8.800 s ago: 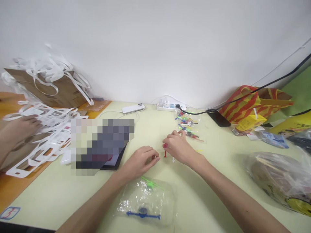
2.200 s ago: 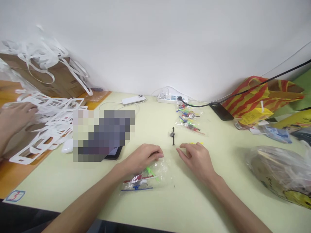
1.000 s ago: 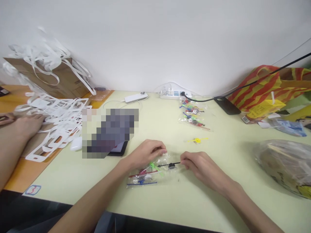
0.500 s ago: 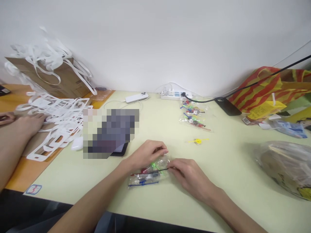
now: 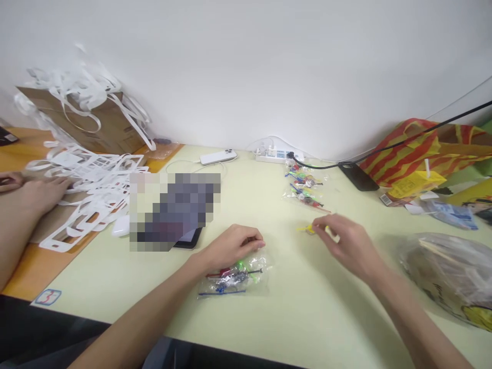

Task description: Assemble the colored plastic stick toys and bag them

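My left hand [image 5: 240, 243] is closed in a pinch at the upper edge of a clear plastic bag [image 5: 263, 289] lying on the table. Inside the bag are several thin plastic pieces in red, green, blue and black. Farther right, my right hand [image 5: 346, 246] has its thumb and fingertips closed around a small yellow plastic piece [image 5: 304, 229] with a round middle and thin arms. The fingers hide part of this piece. Beyond it lie clear bags of similar colourful pieces [image 5: 305, 189].
A blurred-out dark device [image 5: 180, 210], a white phone [image 5: 218, 156] and a power strip [image 5: 279, 154] lie behind. At right are a yellow drink carton [image 5: 415, 185], a striped bag [image 5: 403, 151] and a plastic-wrapped bundle [image 5: 442, 277]. Another person's hand [image 5: 49, 195] rests by white cut-outs [image 5: 92, 184].
My right hand has let go of the black piece at the bag and moved right and away to the yellow piece. The black piece now lies in the bag. My left hand stays at the bag.
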Demonstrator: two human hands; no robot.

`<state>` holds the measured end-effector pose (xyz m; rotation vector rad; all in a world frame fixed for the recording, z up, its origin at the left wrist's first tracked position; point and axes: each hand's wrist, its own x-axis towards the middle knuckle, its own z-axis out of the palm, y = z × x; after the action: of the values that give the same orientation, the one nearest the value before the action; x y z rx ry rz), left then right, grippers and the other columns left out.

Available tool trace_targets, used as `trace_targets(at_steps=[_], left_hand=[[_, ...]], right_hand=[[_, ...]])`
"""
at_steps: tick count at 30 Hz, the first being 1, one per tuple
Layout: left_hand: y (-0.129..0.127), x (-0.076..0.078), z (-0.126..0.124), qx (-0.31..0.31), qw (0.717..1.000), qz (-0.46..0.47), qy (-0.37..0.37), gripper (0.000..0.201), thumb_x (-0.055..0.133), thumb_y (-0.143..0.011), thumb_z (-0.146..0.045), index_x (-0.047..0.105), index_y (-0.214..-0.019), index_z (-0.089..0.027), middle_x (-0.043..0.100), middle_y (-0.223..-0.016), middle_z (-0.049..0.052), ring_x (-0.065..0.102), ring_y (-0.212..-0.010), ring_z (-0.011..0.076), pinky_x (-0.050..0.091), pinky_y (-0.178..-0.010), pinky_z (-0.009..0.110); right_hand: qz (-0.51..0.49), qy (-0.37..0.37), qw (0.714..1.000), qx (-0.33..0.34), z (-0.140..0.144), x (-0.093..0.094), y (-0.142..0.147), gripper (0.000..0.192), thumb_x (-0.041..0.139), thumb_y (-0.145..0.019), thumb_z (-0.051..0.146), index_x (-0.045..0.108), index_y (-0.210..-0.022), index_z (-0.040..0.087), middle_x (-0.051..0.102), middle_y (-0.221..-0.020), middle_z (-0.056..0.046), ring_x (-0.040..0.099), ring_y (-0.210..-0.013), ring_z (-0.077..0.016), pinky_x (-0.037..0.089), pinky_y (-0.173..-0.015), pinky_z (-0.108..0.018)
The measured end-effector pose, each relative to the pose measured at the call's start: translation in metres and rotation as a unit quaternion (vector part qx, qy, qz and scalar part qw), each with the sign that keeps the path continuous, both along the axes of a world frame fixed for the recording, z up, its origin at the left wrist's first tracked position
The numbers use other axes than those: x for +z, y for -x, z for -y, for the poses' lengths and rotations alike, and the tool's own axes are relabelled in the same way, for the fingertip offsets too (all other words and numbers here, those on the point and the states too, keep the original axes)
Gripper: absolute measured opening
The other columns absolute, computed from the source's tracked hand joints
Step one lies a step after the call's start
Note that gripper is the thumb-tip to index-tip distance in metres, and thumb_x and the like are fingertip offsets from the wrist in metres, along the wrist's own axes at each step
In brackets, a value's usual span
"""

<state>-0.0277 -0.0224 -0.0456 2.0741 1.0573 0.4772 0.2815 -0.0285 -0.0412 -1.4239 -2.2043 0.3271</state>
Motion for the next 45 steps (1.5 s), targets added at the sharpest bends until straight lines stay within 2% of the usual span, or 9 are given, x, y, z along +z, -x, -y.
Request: trace_targets(at_steps=[2, 4, 7, 9, 15, 19, 28, 39, 45], left_hand=[[0.000, -0.001, 0.000, 0.003, 1.000, 0.000, 0.000, 0.023, 0.054, -0.098, -0.028, 0.071, -0.086, -0.017, 0.070, -0.080, 0.001, 0.059, -0.069, 0.0129, 0.040, -0.065, 0.023], [0.000, -0.002, 0.000, 0.006, 1.000, 0.000, 0.001, 0.022, 0.055, -0.098, -0.027, 0.071, -0.086, -0.017, 0.071, -0.081, 0.001, 0.060, -0.070, 0.0131, 0.041, -0.065, 0.023], [0.000, -0.003, 0.000, 0.012, 1.000, 0.003, 0.000, 0.022, 0.055, -0.098, -0.027, 0.071, -0.086, -0.017, 0.072, -0.082, 0.001, 0.061, -0.071, 0.0132, 0.041, -0.066, 0.023], [0.000, -0.003, -0.001, 0.014, 1.000, 0.004, 0.000, 0.022, 0.055, -0.098, -0.028, 0.071, -0.086, -0.018, 0.072, -0.082, 0.001, 0.062, -0.071, 0.0130, 0.041, -0.066, 0.023], [-0.003, -0.002, -0.001, 0.020, 1.000, 0.003, -0.002, 0.023, 0.055, -0.099, -0.029, 0.070, -0.086, -0.018, 0.072, -0.082, 0.000, 0.061, -0.072, 0.0126, 0.041, -0.067, 0.023], [-0.005, 0.000, 0.001, 0.022, 1.000, 0.007, 0.000, 0.023, 0.055, -0.099, -0.029, 0.070, -0.086, -0.018, 0.072, -0.082, 0.001, 0.061, -0.072, 0.0127, 0.042, -0.067, 0.023], [-0.006, 0.002, 0.003, 0.034, 0.999, 0.019, 0.000, 0.025, 0.054, -0.099, -0.032, 0.070, -0.086, -0.018, 0.072, -0.082, 0.000, 0.061, -0.072, 0.0129, 0.042, -0.067, 0.024], [-0.005, 0.001, 0.003, 0.065, 0.997, 0.042, 0.010, 0.028, 0.051, -0.098, -0.034, 0.070, -0.086, -0.017, 0.071, -0.081, 0.002, 0.059, -0.072, 0.0147, 0.041, -0.064, 0.025], [-0.007, 0.002, 0.004, 0.051, 0.998, 0.025, 0.008, 0.027, 0.052, -0.098, -0.034, 0.069, -0.086, -0.017, 0.069, -0.079, 0.000, 0.056, -0.070, 0.0135, 0.039, -0.064, 0.024]], right_hand=[[0.063, -0.043, 0.997, -0.009, -0.019, -0.008, -0.028, 0.023, 0.055, -0.097, 0.039, 0.069, -0.106, 0.023, 0.072, -0.102, -0.009, 0.064, -0.094, -0.0288, 0.049, -0.082, -0.042], [0.084, -0.034, 0.995, 0.034, -0.032, -0.020, -0.045, 0.027, 0.058, -0.096, 0.040, 0.070, -0.114, 0.024, 0.071, -0.109, -0.010, 0.064, -0.098, -0.0296, 0.050, -0.085, -0.044], [0.060, -0.009, 0.996, 0.065, -0.035, -0.036, -0.049, 0.026, 0.052, -0.099, 0.038, 0.072, -0.105, 0.024, 0.072, -0.106, -0.010, 0.066, -0.097, -0.0282, 0.051, -0.086, -0.044], [0.030, 0.010, 0.997, 0.067, -0.029, -0.039, -0.043, 0.028, 0.049, -0.101, 0.037, 0.073, -0.098, 0.023, 0.073, -0.102, -0.010, 0.067, -0.095, -0.0273, 0.051, -0.087, -0.044], [-0.115, 0.126, 0.978, 0.122, -0.004, -0.011, -0.010, 0.025, 0.053, -0.100, 0.033, 0.076, -0.094, 0.024, 0.073, -0.098, -0.007, 0.068, -0.087, -0.0215, 0.052, -0.078, -0.033], [-0.127, 0.183, 0.961, 0.164, 0.008, 0.001, 0.015, 0.022, 0.055, -0.099, 0.026, 0.077, -0.095, 0.026, 0.074, -0.093, -0.004, 0.067, -0.083, -0.0181, 0.051, -0.074, -0.029], [-0.064, 0.194, 0.962, 0.179, 0.007, 0.003, 0.037, 0.027, 0.052, -0.096, 0.015, 0.077, -0.091, 0.023, 0.074, -0.091, -0.003, 0.067, -0.077, -0.0162, 0.048, -0.071, -0.028], [-0.050, 0.181, 0.972, 0.142, -0.003, 0.015, 0.030, 0.027, 0.053, -0.095, 0.019, 0.077, -0.086, 0.024, 0.075, -0.086, -0.004, 0.066, -0.072, -0.0174, 0.046, -0.065, -0.028], [-0.066, 0.163, 0.975, 0.136, -0.003, 0.010, 0.051, 0.018, 0.061, -0.095, 0.026, 0.075, -0.084, 0.022, 0.075, -0.080, -0.002, 0.064, -0.068, -0.0174, 0.043, -0.063, -0.028]])
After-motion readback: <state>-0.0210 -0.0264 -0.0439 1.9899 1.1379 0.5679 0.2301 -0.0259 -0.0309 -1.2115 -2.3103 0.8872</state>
